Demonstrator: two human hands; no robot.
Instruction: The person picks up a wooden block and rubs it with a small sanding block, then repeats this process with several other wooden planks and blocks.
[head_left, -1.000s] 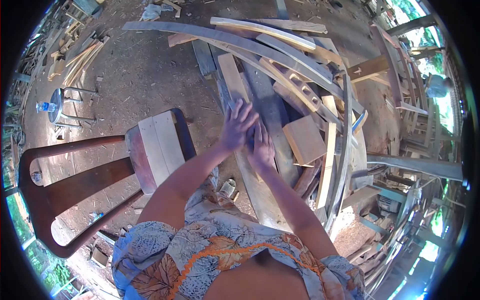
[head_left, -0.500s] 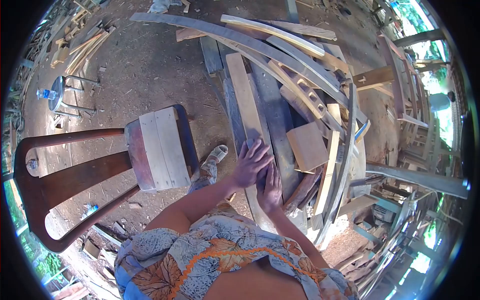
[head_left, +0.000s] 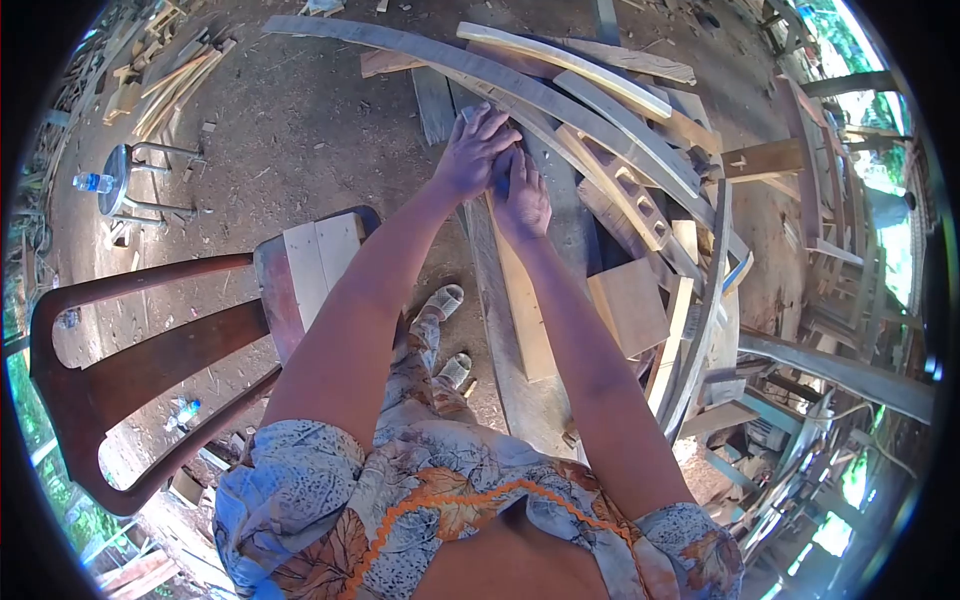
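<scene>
A pale wooden board (head_left: 528, 318) lies lengthwise on a worn wooden bench (head_left: 535, 412). My left hand (head_left: 474, 155) and my right hand (head_left: 522, 202) are close together at the board's far end, both arms stretched forward. Under and between them is a small dark object, mostly covered by my fingers, so its kind cannot be made out. My left fingers curve over its front. The right hand sits just behind, pressed against it. Right of the board, a square wooden block (head_left: 628, 305) rests among other pieces.
Long curved wooden pieces (head_left: 430, 48) and a slotted piece (head_left: 625, 192) are piled at the bench's right and far side. On the left stands a wooden chair (head_left: 170, 330) with boards on its seat. Beyond it, a stool (head_left: 120, 180) holds a plastic bottle (head_left: 93, 183).
Both hands have slid forward along the board from its near part to its far end, with the dark object under them. The board's near end is now uncovered.
</scene>
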